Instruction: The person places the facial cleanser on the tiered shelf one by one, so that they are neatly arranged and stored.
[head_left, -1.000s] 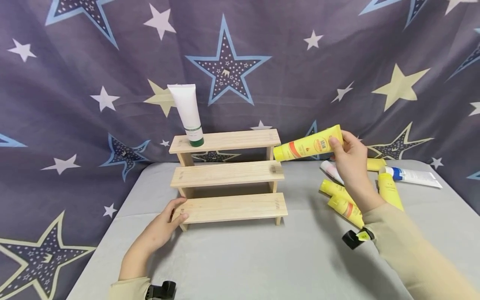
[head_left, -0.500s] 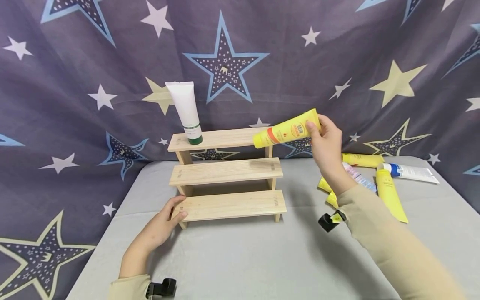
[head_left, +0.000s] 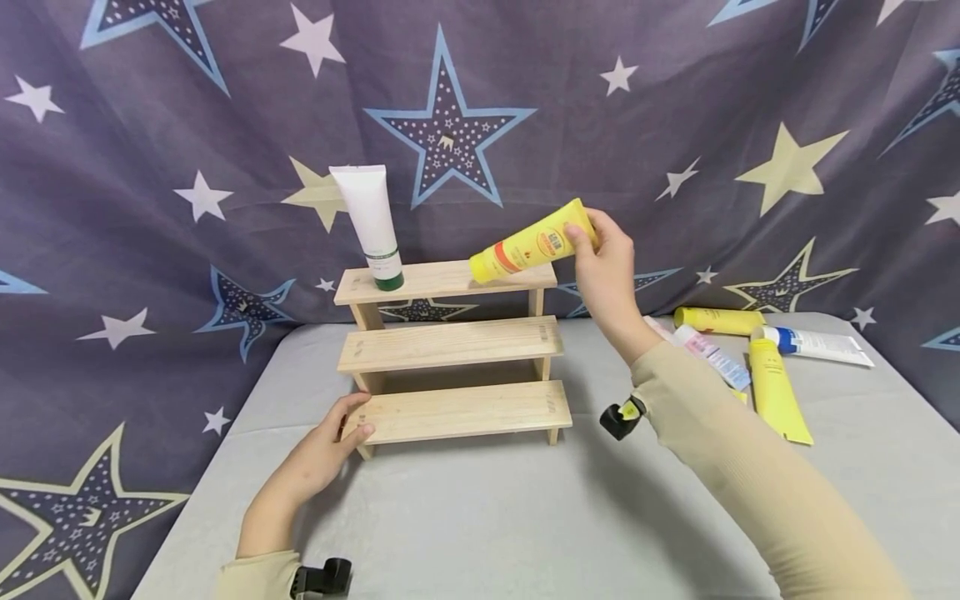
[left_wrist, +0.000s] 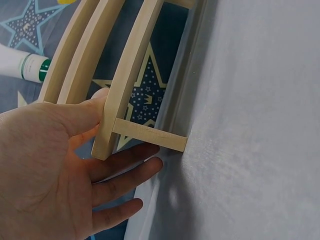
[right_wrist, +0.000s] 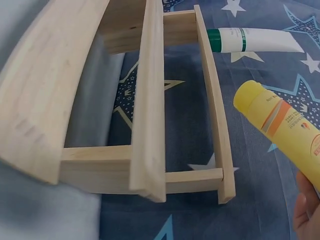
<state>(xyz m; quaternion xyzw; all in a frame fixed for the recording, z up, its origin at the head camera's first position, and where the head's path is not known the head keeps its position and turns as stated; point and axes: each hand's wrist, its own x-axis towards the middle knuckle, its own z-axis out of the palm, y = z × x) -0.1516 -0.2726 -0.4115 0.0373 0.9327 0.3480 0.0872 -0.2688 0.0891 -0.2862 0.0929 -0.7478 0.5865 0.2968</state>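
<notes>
A three-tier wooden shelf rack (head_left: 450, 343) stands on the grey cloth. My left hand (head_left: 318, 458) grips the left end of its lowest step, thumb on top; in the left wrist view its other fingers (left_wrist: 122, 190) spread below the board. A white tube with a green cap (head_left: 369, 225) stands cap down at the left of the top step. My right hand (head_left: 609, 267) pinches a yellow tube (head_left: 528, 243) by its flat end. The tube tilts with its cap down to the left, in front of the top step's right half in the head view; contact cannot be told.
To the right lie several loose tubes: a yellow tube (head_left: 778, 392), another yellow tube (head_left: 718, 320) behind it, a white tube with a blue band (head_left: 821, 345) and a pink-and-blue tube (head_left: 712, 357). My right forearm partly covers this group. A starred curtain (head_left: 570, 67) hangs behind.
My right hand has carried the yellow tube left and upward from beside the rack to the top step, tilting it more steeply. My left hand stays on the lowest step.
</notes>
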